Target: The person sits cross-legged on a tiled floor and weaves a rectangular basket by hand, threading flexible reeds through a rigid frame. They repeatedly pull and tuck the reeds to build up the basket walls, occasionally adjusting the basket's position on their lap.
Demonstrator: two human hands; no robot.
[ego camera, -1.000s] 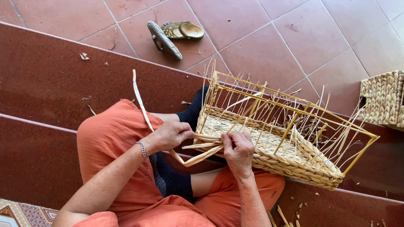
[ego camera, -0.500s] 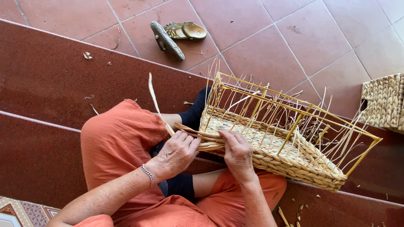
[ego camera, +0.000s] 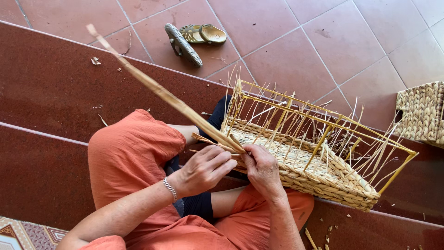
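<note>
A half-woven straw basket (ego camera: pixel 323 178) on a yellow wire frame rests tilted against my lap, with loose stalks sticking up from its rim. A long flat straw strand (ego camera: pixel 157 90) runs from the basket's near corner up to the upper left. My left hand (ego camera: pixel 203 169) curls its fingers around the strand's lower end beside the basket. My right hand (ego camera: pixel 261 169) pinches the same strand against the woven wall at the corner. I sit on a dark red step in orange trousers (ego camera: pixel 129 162).
A pair of sandals (ego camera: pixel 194 37) lies on the tiled floor above. A finished woven basket (ego camera: pixel 423 113) stands at the right edge. Straw scraps dot the steps. A patterned mat (ego camera: pixel 23 234) shows at the lower left.
The long strand has swung up and out to the upper left, now stretched longer. My left hand has moved right, close to my right hand at the basket's corner.
</note>
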